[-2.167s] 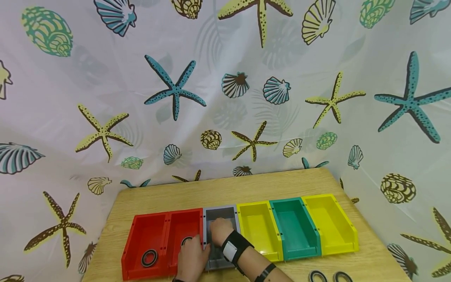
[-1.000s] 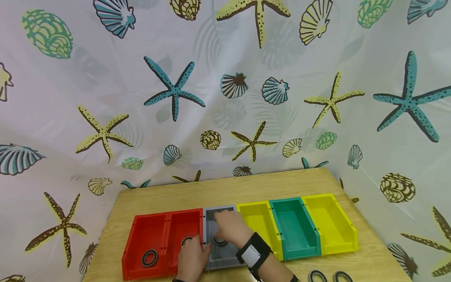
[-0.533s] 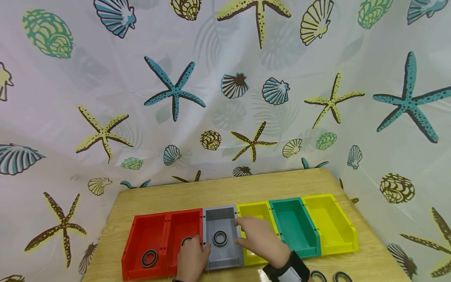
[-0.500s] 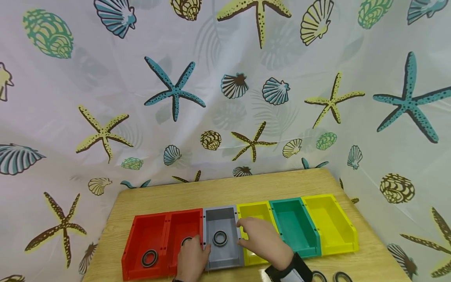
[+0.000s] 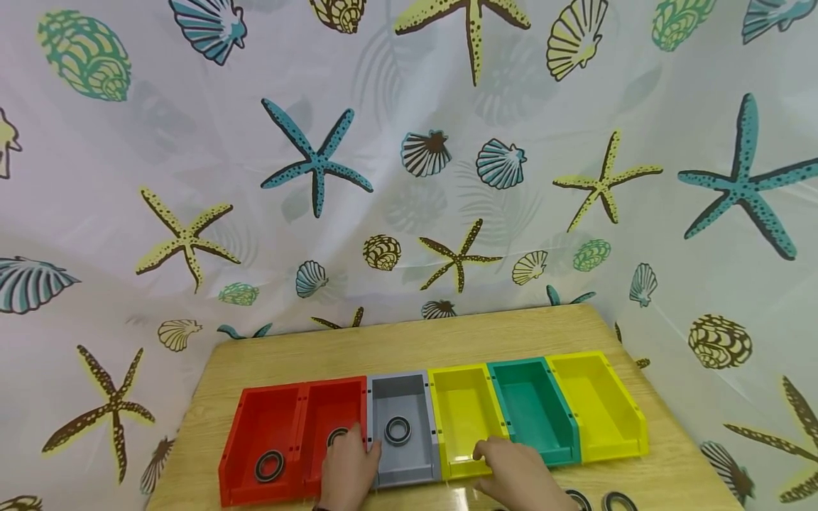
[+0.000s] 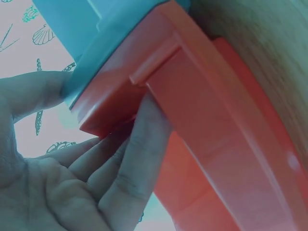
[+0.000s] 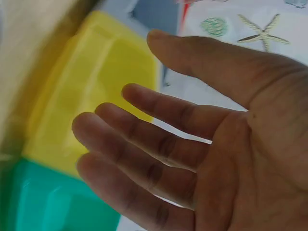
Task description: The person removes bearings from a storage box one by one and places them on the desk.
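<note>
My left hand (image 5: 348,468) grips the shared side wall of the second red bin (image 5: 335,397) and the grey bin (image 5: 409,465). In the left wrist view its thumb (image 6: 38,94) lies on the grey bin's side, with fingers (image 6: 144,139) against the red one. A ball bearing (image 5: 397,431) lies flat in the grey bin. Another bearing (image 5: 336,436) shows in the second red bin, partly hidden by the left hand. My right hand (image 5: 517,472) hovers over the front of a yellow bin (image 5: 463,408), fingers loosely bent, palm bare in the right wrist view.
A first red bin (image 5: 262,411) at the left holds a bearing (image 5: 269,465). A green bin (image 5: 533,411) and a second yellow bin (image 5: 597,397) complete the row rightward. Loose bearings (image 5: 618,502) lie on the wooden table (image 5: 396,348) at the front right. Patterned cloth (image 5: 383,213) hangs behind.
My right hand has come out of the grey bin and moved right and nearer, uncovering the bearing there. My left hand has kept its place.
</note>
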Demonstrator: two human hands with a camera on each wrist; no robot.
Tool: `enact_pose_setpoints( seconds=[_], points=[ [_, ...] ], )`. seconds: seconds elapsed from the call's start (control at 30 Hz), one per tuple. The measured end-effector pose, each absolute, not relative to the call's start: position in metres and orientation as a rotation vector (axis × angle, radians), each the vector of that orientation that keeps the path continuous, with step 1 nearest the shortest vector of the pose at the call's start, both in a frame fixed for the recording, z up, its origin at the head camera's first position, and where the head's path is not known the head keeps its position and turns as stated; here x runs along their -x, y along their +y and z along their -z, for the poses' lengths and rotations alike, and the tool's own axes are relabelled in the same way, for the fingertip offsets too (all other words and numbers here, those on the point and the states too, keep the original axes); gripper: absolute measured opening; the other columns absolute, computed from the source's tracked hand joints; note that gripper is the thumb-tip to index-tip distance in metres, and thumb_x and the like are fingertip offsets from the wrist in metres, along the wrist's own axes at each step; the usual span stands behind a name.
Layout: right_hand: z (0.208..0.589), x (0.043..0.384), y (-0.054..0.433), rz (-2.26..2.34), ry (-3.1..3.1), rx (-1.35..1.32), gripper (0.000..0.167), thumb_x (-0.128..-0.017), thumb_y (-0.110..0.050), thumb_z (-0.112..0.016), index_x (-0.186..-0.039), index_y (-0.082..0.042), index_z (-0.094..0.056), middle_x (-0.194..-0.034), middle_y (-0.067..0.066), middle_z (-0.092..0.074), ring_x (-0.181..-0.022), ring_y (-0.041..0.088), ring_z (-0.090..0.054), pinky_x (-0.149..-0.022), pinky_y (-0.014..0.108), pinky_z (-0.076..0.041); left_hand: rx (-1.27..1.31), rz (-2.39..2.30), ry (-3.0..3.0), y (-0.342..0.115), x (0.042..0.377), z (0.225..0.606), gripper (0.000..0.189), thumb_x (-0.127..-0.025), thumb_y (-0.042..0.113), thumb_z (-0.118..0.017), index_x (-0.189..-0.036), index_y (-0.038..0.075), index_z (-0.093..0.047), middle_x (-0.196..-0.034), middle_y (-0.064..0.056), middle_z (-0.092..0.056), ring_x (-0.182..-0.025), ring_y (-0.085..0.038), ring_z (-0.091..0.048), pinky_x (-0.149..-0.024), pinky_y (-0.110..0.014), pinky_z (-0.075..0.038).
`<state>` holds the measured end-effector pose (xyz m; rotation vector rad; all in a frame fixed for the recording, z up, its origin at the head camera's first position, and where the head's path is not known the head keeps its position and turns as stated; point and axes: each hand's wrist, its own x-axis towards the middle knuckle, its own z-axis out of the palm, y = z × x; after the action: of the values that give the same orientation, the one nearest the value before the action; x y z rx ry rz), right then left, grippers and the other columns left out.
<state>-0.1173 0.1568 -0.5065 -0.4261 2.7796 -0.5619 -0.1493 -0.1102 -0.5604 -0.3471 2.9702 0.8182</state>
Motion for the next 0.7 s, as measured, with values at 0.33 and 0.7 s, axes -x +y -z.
enact_pose_setpoints(
  seconds=[0.33, 0.7],
  points=[
    [0.524, 0.111, 0.18, 0.561, 2.623, 0.265, 0.029, -0.079, -0.019, -0.088, -0.101, -0.006, -0.075, -0.093, 0.002, -0.068, -0.081, 0.024, -0.064, -0.072, 0.052, -0.054, 0.221, -0.854, 3.114, -0.105, 0.149, 0.558, 0.07, -0.084, 0.021, -0.085, -0.141, -0.005, -0.054, -0.139, -0.027, -0.059, -0.12, -0.044, -0.06, -0.087, -0.064, -0.053],
    [0.542, 0.102, 0.19, 0.539, 2.555, 0.135, 0.023, -0.088, -0.029, -0.082, -0.099, -0.01, -0.074, -0.093, 0.004, -0.066, -0.085, 0.028, -0.065, -0.08, 0.055, -0.054, -0.155, -0.893, 3.309, -0.08, 0.147, 0.54, 0.031, -0.084, 0.011, -0.082, -0.11, -0.003, -0.074, -0.104, -0.019, -0.075, -0.101, -0.038, -0.071, -0.102, -0.066, -0.043]
  ],
)
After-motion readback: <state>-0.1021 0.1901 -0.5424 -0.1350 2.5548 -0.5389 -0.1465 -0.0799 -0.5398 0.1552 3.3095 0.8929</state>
